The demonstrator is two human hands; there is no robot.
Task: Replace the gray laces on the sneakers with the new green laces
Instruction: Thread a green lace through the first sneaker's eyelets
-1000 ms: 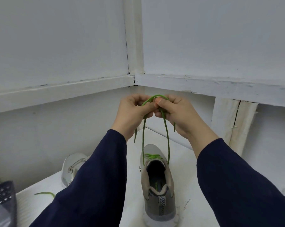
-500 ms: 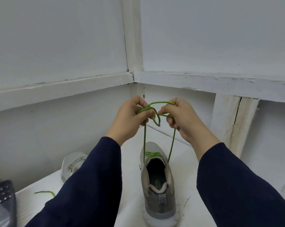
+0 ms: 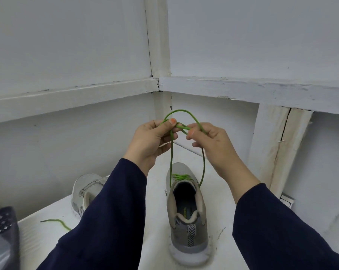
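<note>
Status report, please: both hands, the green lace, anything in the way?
Left hand and right hand both pinch the green lace, looped above the gray sneaker. Knot not yet tight. Second sneaker and spare lace at left, neither in the way.

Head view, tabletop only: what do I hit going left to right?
Dark speckled object → loose lace piece → second sneaker, partly behind the left sleeve → laced sneaker, whose green lace the left hand and right hand hold above it.
</note>
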